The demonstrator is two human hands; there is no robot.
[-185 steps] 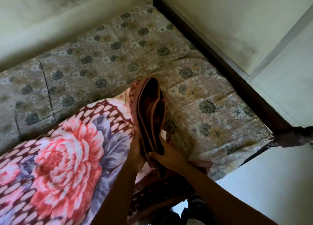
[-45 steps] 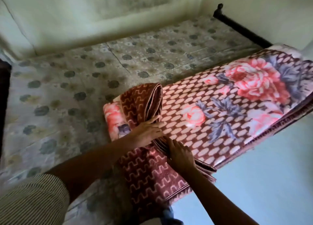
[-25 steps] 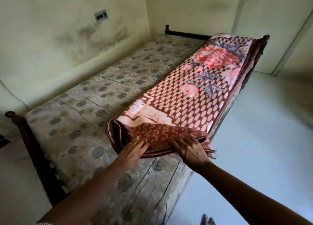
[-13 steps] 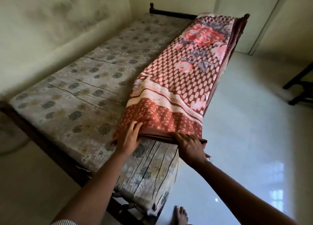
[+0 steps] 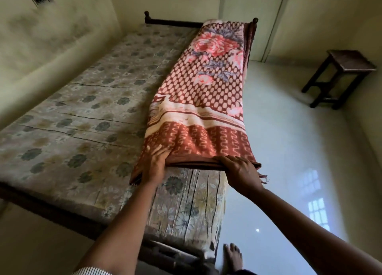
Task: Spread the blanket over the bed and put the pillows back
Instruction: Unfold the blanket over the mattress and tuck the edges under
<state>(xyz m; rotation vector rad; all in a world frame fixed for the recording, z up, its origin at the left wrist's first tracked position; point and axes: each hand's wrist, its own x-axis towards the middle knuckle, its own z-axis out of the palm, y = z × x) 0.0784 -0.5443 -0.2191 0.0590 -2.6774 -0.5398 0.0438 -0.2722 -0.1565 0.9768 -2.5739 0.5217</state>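
Lengthwise along mattress (image 5: 82,109) edge away from wall (image 5: 51,37): floral blanket (image 5: 198,92), folded into long strip, spanning mattress far end to near end. Left hand (image 5: 155,163): fingers straight, flat on blanket at mattress near end. Right hand (image 5: 237,169): fingers curled over blanket hem, gripping it, at mattress near corner

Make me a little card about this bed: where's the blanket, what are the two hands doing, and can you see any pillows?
blanket: folded in a long strip along the bed's floor-side edge
bed: mostly not covered yet
left hand: lies flat on the blanket's near corner
right hand: grips the blanket's near folded edge
pillows: none in view
stool: on the floor by the wall
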